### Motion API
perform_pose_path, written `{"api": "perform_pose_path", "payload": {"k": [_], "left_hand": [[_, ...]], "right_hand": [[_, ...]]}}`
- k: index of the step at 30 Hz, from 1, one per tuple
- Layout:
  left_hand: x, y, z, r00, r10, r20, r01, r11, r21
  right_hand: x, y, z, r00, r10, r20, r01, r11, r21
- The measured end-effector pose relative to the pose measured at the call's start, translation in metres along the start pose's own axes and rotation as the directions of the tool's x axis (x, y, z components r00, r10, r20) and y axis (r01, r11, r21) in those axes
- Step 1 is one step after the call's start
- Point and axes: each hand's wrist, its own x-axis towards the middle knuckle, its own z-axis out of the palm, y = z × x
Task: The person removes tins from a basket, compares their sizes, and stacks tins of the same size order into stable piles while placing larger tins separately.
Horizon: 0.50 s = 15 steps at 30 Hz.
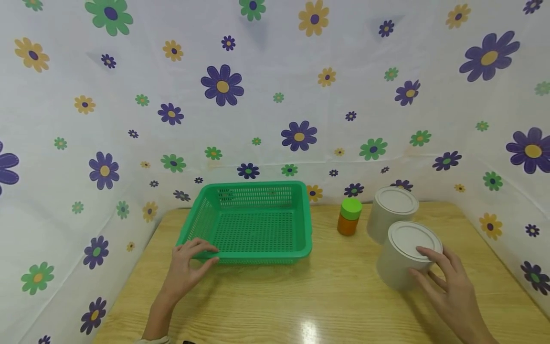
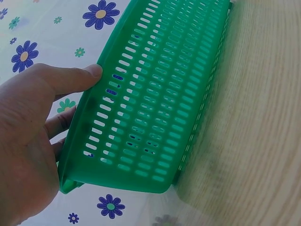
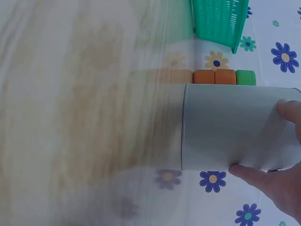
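In the head view, my left hand (image 1: pixel 185 267) grips the near left part of the rim of a green plastic basket (image 1: pixel 307 215). The left wrist view shows the thumb (image 2: pixel 91 75) on the outer side of that rim, with fingers behind it. To the right, my right hand (image 1: pixel 455 291) holds the nearer of two white lidded cans (image 1: pixel 399 267). One finger lies over the edge of its lid and the thumb is against its side. The can's lower end (image 3: pixel 188 127) is close to the table in the right wrist view.
Behind the held can stands a second white can (image 1: pixel 380 220). An orange jar with a green lid (image 1: pixel 349 217) is left of it, between cans and basket. The wooden table (image 1: pixel 275 301) is bounded by a flower-print cloth (image 1: pixel 258 119) at the back and sides.
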Motion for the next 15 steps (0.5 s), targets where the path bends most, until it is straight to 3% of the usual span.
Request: {"api": "perform_pose_path", "payload": {"k": [6,11,15], "left_hand": [[-0.001,0.001,-0.002,1.000,-0.005,0.009,0.005,1.000,0.008],[0.002,0.002,-0.006,0.999,0.011,0.040,-0.011,1.000,0.001],[0.012,0.004,-0.013,0.998,-0.004,0.069,0.004,1.000,0.000]], "right_hand": [[0.001,-0.001,-0.001,1.000,-0.001,0.017,0.002,1.000,-0.015],[0.007,-0.005,-0.010,0.996,-0.083,-0.017,0.082,0.996,-0.045],[0.024,-0.013,-0.024,0.991,-0.130,-0.041,0.126,0.989,-0.074]]}}
